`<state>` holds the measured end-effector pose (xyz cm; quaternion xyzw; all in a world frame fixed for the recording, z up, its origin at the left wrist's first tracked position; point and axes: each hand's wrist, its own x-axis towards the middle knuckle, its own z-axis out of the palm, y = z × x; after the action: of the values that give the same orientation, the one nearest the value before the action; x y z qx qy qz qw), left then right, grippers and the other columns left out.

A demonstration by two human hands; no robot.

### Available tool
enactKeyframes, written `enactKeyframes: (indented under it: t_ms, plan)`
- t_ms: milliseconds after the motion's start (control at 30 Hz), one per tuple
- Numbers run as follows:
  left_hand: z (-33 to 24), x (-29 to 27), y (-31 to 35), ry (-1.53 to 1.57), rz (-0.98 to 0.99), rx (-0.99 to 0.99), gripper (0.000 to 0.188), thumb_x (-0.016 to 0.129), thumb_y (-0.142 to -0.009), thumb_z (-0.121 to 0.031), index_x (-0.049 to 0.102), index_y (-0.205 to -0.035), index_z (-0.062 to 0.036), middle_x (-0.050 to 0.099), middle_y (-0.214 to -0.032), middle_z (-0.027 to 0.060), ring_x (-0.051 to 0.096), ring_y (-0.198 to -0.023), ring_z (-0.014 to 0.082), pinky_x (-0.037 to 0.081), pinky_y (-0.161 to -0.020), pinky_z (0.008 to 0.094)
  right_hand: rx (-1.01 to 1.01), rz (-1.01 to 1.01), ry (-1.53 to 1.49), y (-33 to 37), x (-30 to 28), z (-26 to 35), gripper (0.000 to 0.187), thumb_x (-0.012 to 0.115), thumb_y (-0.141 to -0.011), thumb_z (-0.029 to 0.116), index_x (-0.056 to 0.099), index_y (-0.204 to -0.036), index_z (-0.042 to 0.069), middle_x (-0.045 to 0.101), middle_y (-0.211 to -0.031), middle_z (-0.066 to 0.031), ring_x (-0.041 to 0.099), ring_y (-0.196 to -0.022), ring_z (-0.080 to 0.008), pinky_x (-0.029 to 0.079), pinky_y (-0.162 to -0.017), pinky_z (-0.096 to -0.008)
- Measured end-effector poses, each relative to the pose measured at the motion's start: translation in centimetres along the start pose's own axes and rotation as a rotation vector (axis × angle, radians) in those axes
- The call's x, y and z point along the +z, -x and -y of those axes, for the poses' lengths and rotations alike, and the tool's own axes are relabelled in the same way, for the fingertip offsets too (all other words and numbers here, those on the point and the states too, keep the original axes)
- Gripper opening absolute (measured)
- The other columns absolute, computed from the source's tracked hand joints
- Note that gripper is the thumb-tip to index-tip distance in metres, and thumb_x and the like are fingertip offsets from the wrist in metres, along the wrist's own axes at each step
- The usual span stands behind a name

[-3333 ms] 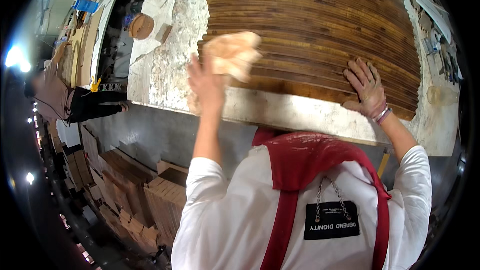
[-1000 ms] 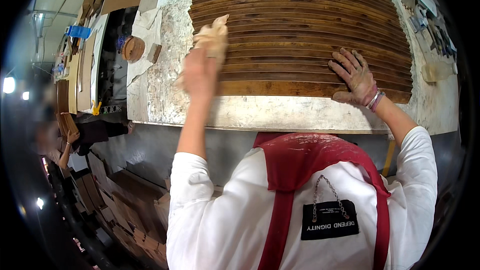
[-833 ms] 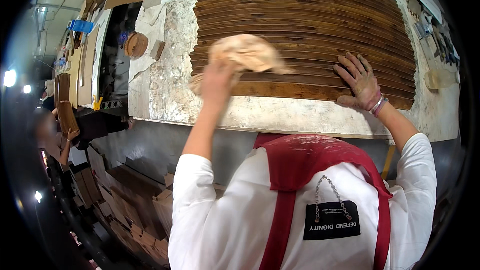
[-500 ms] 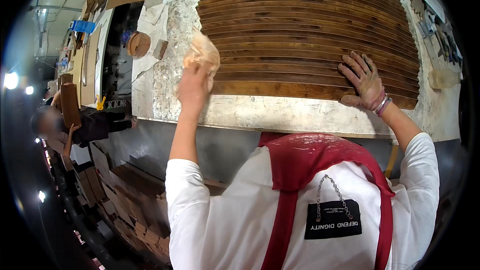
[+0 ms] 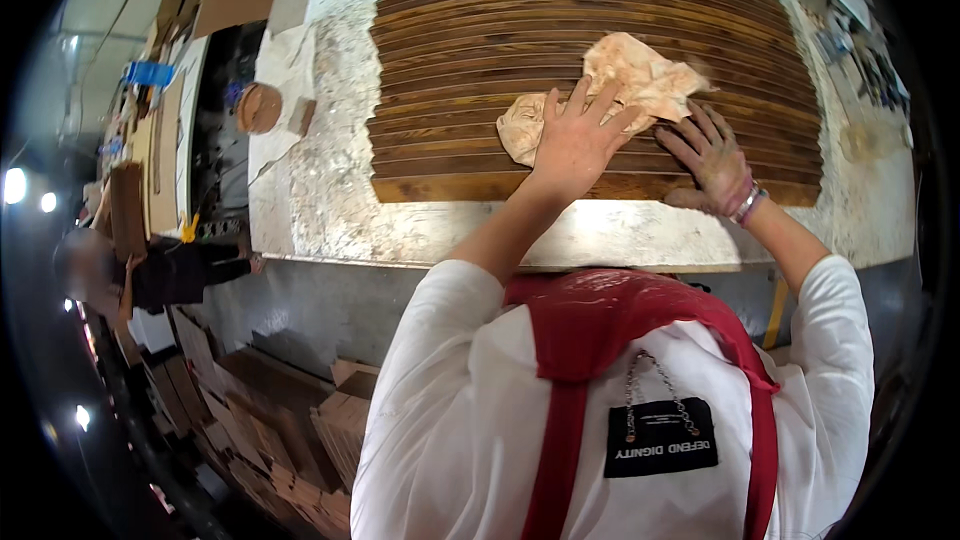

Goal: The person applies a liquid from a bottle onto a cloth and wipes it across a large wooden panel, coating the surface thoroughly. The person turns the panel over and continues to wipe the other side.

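Head camera: the left hand [image 5: 580, 148] is lying, fingers spread, on a crumpled peach-coloured rag [image 5: 640, 70], which is resting on the nearer part of the brown wooden slats [image 5: 480, 30]. The right hand [image 5: 720, 175] is resting palm-down on the slats, its fingers apart (whether they are touching the rag, I cannot tell). A blotched whitish workbench [image 5: 330, 180] is supporting the slats.
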<state>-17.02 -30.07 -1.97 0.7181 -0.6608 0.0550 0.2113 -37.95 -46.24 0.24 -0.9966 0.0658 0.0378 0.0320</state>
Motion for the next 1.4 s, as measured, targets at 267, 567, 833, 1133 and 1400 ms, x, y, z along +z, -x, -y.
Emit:
enactKeyframes:
  t_ms: [267,567,833,1133,1400]
  plan:
    - [16.9,-8.8,11.3,-0.087,-0.098,-0.645,0.035,0.045,-0.097,-0.019,0.060,-0.128,-0.0091,0.064,-0.120,0.0161,0.060,-0.109,0.0375,0.047,-0.094,0.0465,-0.045,-0.068,-0.023,-0.3,0.1,0.0,0.089,0.071,-0.069,0.058,0.043,-0.143,0.018,0.038,-0.150,-0.0091,0.028,-0.143,-0.0339,0.021,-0.117,-0.0519]
    - [16.3,-10.0,12.1,-0.119,-0.165,-0.365,0.022,0.060,-0.090,-0.013,0.064,-0.105,0.0026,0.059,-0.119,0.0181,0.058,-0.109,0.0296,0.043,-0.095,0.0384,-0.032,-0.064,-0.065,0.0,0.0,0.0,0.083,0.066,-0.074,0.059,0.043,-0.144,0.018,0.038,-0.150,-0.0096,0.028,-0.143,-0.0342,0.019,-0.118,-0.0521]
    - [14.3,-14.2,6.3,0.329,-0.247,-1.003,0.028,0.062,-0.092,-0.020,0.063,-0.109,0.0024,0.067,-0.104,0.0197,0.064,-0.097,0.0291,0.050,-0.084,0.0395,-0.027,-0.069,-0.074,0.3,0.7,-0.6,0.084,0.062,-0.076,0.064,0.042,-0.145,0.020,0.038,-0.150,-0.0090,0.027,-0.143,-0.0334,0.017,-0.118,-0.0514]
    - [7.2,-2.5,6.7,-0.186,-0.187,-0.125,0.019,0.061,-0.079,-0.009,0.062,-0.097,-0.0048,0.060,-0.094,0.0146,0.058,-0.090,0.0312,0.044,-0.082,0.0452,-0.031,-0.027,-0.062,-0.6,0.1,0.0,0.087,0.067,-0.070,0.063,0.047,-0.141,0.017,0.039,-0.149,-0.0107,0.030,-0.141,-0.0365,0.020,-0.116,-0.0543]
    - [16.6,-12.4,13.4,-0.308,0.011,-0.514,0.020,0.057,-0.094,-0.023,0.061,-0.099,-0.0034,0.059,-0.094,0.0181,0.053,-0.091,0.0395,0.043,-0.079,0.0502,-0.026,-0.062,-0.043,-0.3,0.7,-0.5,0.085,0.064,-0.072,0.065,0.047,-0.141,0.019,0.039,-0.150,-0.0086,0.031,-0.141,-0.0342,0.021,-0.116,-0.0538]
